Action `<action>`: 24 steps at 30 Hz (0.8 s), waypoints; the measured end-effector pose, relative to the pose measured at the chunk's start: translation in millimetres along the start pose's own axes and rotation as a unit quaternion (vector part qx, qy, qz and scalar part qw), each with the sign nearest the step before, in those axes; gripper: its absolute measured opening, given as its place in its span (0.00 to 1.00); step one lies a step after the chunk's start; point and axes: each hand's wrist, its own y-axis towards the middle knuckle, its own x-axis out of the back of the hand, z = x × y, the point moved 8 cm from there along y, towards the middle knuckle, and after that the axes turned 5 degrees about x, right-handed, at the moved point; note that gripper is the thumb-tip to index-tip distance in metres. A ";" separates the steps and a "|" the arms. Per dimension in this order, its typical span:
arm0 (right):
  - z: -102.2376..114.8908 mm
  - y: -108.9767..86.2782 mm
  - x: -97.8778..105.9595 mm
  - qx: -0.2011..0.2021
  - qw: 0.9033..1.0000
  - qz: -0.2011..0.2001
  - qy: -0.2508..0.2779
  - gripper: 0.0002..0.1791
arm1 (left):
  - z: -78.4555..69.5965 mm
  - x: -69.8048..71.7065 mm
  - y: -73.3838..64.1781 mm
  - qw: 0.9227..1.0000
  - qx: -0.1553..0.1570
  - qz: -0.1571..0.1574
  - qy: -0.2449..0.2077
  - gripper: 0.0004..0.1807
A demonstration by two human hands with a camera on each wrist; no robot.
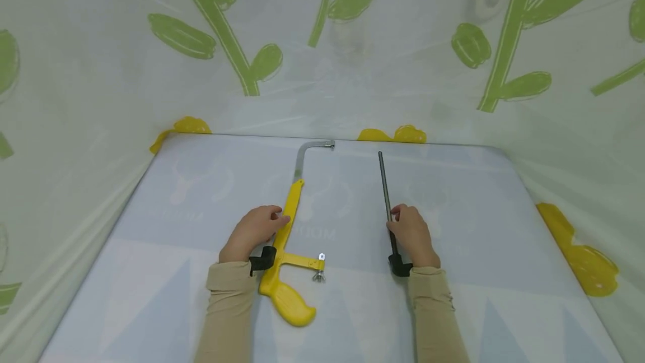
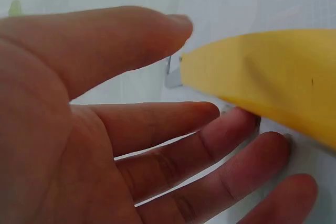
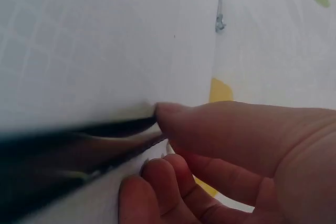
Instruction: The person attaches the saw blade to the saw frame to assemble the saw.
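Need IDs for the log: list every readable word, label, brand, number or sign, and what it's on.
No text can be read.
Flat white and pale-blue tabletop: faint grey lettering, too faint to read.
Yellow hacksaw frame with bent grey metal end: none visible.
Long thin dark metal strip: none visible.

Yellow and silver on hacksaw frame (image 1: 293, 200); dark grey along strip (image 1: 385, 188); beige on sleeves (image 1: 229, 307); green leaves (image 1: 182, 37) on whitish curtain (image 1: 383, 77).

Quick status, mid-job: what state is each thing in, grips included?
Saw frame: no blade between its ends.
Dark strip: off the frame, held.
Wing nut: on the frame's near arm; tightness unclear.
Left grip: relaxed at the frame, not clasping it.
Right grip: pinching the strip.
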 end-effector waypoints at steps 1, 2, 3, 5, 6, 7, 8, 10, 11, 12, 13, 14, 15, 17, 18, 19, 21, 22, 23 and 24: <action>0.1 -0.1 0.5 0.002 1.000 0.001 -0.001 0.16 | -1.2 -1.1 0.6 1.000 0.001 0.000 0.007 0.26; -0.1 -0.4 0.8 0.003 1.000 0.002 -0.003 0.15 | -2.2 -2.0 1.1 1.000 0.003 0.000 0.014 0.24; -0.3 -0.6 0.9 0.002 1.000 0.003 -0.004 0.15 | -3.3 -3.1 1.3 1.000 0.004 0.000 0.022 0.24; 0.2 -1.3 1.0 0.002 1.000 0.005 -0.006 0.14 | -5.9 -4.9 1.2 0.999 0.004 0.000 0.038 0.22; 0.7 -1.8 0.9 0.002 1.000 0.006 -0.006 0.14 | -6.8 -5.8 1.0 0.999 0.006 -0.001 0.045 0.21; 1.1 -2.1 0.7 0.002 1.000 0.007 -0.004 0.14 | -8.1 -6.0 0.4 0.999 0.008 -0.005 0.050 0.21; 1.3 -2.6 0.4 0.002 1.000 0.007 -0.003 0.14 | -8.8 -6.5 -0.3 0.999 0.011 -0.006 0.053 0.22; 2.1 -2.9 -0.1 0.004 1.000 0.009 0.000 0.14 | -10.5 -7.1 -2.2 0.998 0.015 -0.011 0.062 0.24; 2.2 -3.0 -0.5 0.005 1.000 0.011 0.002 0.14 | -10.9 -7.5 -2.9 0.998 0.018 -0.013 0.065 0.26; 2.5 -3.2 -0.8 0.006 1.000 0.014 0.002 0.13 | -11.3 -8.1 -3.6 0.998 0.020 -0.013 0.066 0.29; 2.4 -3.5 -1.2 0.006 1.000 0.017 0.004 0.13 | -11.7 -8.7 -4.4 0.997 0.021 -0.013 0.068 0.31; 2.5 -3.7 -1.4 0.006 1.000 0.019 0.001 0.13 | -12.0 -9.3 -4.9 0.997 0.021 -0.013 0.070 0.34; 2.5 -4.0 -1.5 0.007 1.000 0.021 -0.003 0.12 | -12.5 -9.7 -5.4 0.997 0.021 -0.014 0.071 0.35; 2.2 -4.5 -1.8 0.007 1.000 0.025 -0.008 0.12 | -13.0 -10.4 -6.0 0.997 0.019 -0.015 0.073 0.36; 2.4 -4.6 -2.0 0.008 1.000 0.028 -0.011 0.11 | -13.3 -10.5 -6.3 0.997 0.018 -0.016 0.076 0.36; 2.1 -4.8 -2.4 0.007 0.999 0.031 -0.013 0.11 | -13.4 -10.5 -6.3 0.997 0.018 -0.017 0.079 0.36; 1.7 -5.1 -3.0 0.005 0.999 0.038 -0.016 0.11 | -13.7 -10.1 -6.3 0.996 0.015 -0.019 0.088 0.36; 1.6 -5.3 -3.2 0.005 0.999 0.041 -0.016 0.10 | -14.0 -9.8 -6.2 0.995 0.013 -0.020 0.093 0.36; 1.5 -5.5 -3.1 0.004 0.999 0.043 -0.019 0.10 | -14.3 -9.4 -5.8 0.995 0.011 -0.022 0.098 0.36; 1.9 -5.9 -2.4 0.004 0.999 0.044 -0.021 0.10 | -14.9 -9.0 -5.4 0.994 0.008 -0.024 0.103 0.36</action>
